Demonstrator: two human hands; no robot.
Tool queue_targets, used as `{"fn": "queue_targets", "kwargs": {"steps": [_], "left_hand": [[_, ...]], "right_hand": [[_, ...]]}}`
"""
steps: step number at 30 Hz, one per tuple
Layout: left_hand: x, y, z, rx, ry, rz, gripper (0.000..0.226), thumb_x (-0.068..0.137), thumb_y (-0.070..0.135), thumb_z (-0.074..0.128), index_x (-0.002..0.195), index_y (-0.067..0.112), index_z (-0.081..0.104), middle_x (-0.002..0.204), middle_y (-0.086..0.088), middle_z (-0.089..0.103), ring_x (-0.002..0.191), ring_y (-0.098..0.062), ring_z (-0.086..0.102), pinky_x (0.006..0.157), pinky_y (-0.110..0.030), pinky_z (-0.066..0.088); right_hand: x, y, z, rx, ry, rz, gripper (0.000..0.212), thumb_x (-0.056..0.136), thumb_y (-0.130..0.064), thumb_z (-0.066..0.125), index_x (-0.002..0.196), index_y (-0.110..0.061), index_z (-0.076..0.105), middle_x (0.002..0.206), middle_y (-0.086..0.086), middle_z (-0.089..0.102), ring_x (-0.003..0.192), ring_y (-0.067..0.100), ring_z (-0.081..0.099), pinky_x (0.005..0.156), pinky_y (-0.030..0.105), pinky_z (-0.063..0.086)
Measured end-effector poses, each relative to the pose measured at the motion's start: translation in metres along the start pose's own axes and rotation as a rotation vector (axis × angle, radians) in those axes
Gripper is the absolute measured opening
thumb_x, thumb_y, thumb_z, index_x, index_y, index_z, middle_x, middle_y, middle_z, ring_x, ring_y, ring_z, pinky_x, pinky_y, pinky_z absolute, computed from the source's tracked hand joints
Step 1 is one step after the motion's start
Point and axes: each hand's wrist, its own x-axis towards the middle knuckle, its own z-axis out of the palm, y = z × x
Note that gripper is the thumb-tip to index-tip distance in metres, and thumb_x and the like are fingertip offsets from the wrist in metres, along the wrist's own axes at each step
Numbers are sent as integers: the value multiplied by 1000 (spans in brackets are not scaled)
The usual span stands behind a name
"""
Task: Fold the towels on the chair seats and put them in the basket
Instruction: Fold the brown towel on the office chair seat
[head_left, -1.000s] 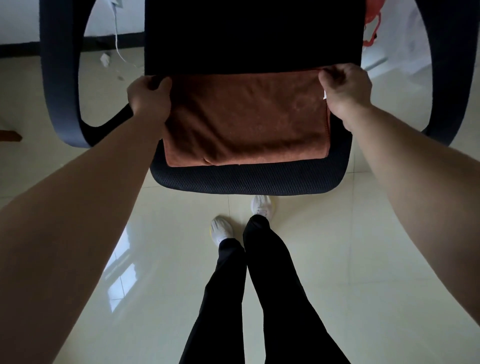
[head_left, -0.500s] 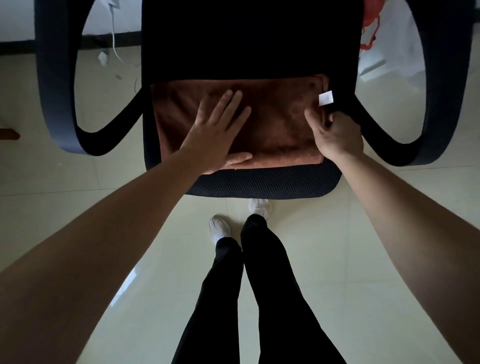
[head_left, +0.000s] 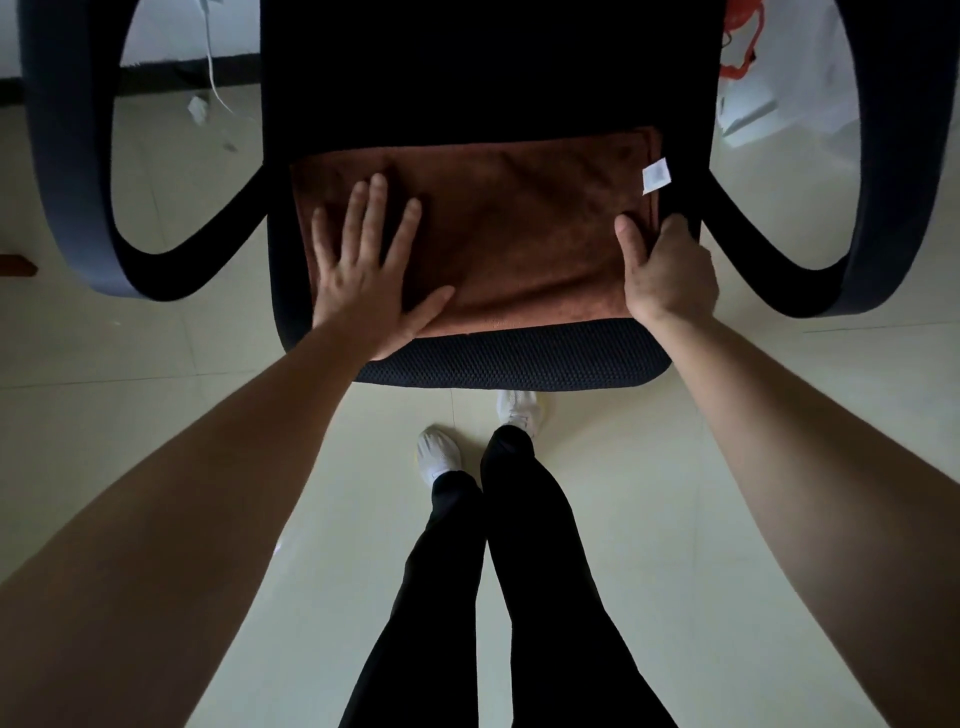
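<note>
A brown towel (head_left: 519, 234), folded to a rectangle, lies flat on the black mesh seat (head_left: 519, 358) of an office chair. A white tag (head_left: 655, 175) sticks out at its far right corner. My left hand (head_left: 371, 275) rests flat on the towel's left part with the fingers spread. At the right edge my right hand (head_left: 667, 270) grips the towel, thumb on top and fingers curled under the edge. No basket is in view.
The chair's dark backrest (head_left: 488, 67) rises behind the seat, with curved armrests on the left (head_left: 67, 182) and right (head_left: 893, 182). My legs and white shoes (head_left: 439, 454) stand on the pale tiled floor. An orange and white bag (head_left: 743, 57) sits at the back right.
Both hands let go of the towel's far corners after laying the fold down. My left hand went flat and slid left over the towel. My right hand took hold of the right edge.
</note>
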Motion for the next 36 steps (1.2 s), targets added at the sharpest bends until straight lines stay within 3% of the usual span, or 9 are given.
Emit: {"fn": "queue_targets", "kwargs": {"steps": [3, 6, 12, 18, 23, 26, 31, 34, 36], "left_hand": [[-4, -17, 7, -6, -7, 11, 88, 87, 76, 27, 156, 27, 1, 162, -21, -4, 150, -35, -2, 116, -63, 5], [0, -14, 4, -10, -8, 17, 90, 86, 79, 23, 155, 27, -1, 162, -20, -5, 150, -35, -3, 117, -63, 3], [15, 12, -24, -26, -18, 91, 121, 68, 94, 33, 155, 20, -5, 161, -21, -12, 149, -35, -9, 115, -65, 1], [60, 32, -27, 36, -189, 200, 156, 36, 101, 46, 154, 16, -11, 161, -15, -17, 150, -31, -13, 113, -69, 3], [65, 36, -25, 61, -230, 170, 162, 30, 103, 45, 152, 16, -17, 161, -14, -20, 149, -33, -15, 113, -69, 0], [65, 37, -29, 56, -263, 153, 162, 30, 101, 48, 153, 17, -15, 160, -15, -22, 148, -33, -17, 113, -69, 0], [31, 23, -42, -187, -24, 61, 123, 58, 90, 52, 155, 27, 11, 162, -18, -7, 149, -36, -3, 114, -65, 5], [-3, 3, -36, -519, 234, -394, 78, 85, 61, 50, 149, 18, 33, 159, -16, 18, 144, -36, 21, 114, -54, 19], [-21, -16, -34, -762, 238, -656, 55, 93, 43, 47, 139, 13, 46, 146, -15, 41, 132, -34, 38, 107, -46, 32]], "right_hand": [[-8, 1, 13, -65, 133, -79, 57, 101, -58, 31, 116, -5, 49, 102, 21, 68, 93, 44, 64, 70, 42, 42], [-10, 1, 17, -88, 161, -62, 60, 101, -59, 30, 118, -5, 49, 103, 21, 69, 94, 44, 64, 75, 47, 47], [-7, 3, -1, 62, 10, -1, 64, 96, -66, 36, 114, -7, 54, 109, 15, 69, 103, 38, 64, 82, 40, 46], [-4, 8, -10, 240, -104, 4, 59, 93, -64, 49, 119, -12, 60, 116, 8, 69, 111, 31, 63, 86, 28, 42], [-5, 2, -14, 286, -127, 37, 56, 93, -62, 51, 117, -12, 63, 112, 7, 68, 109, 30, 63, 89, 32, 45], [-8, -8, -22, 501, -265, 123, 53, 88, -58, 61, 123, -18, 63, 110, -5, 65, 105, 17, 62, 89, 27, 46], [-18, -30, -42, 830, -426, 159, 51, 74, -38, 76, 122, -25, 65, 112, -3, 74, 101, 16, 71, 94, 43, 56], [-35, -59, -45, 774, -344, 76, 50, 78, -32, 73, 127, -25, 62, 113, -6, 70, 103, 13, 67, 91, 33, 55], [-51, -88, -43, 694, -297, -15, 51, 82, -29, 70, 131, -23, 58, 113, -7, 67, 103, 10, 64, 91, 28, 52]]}}
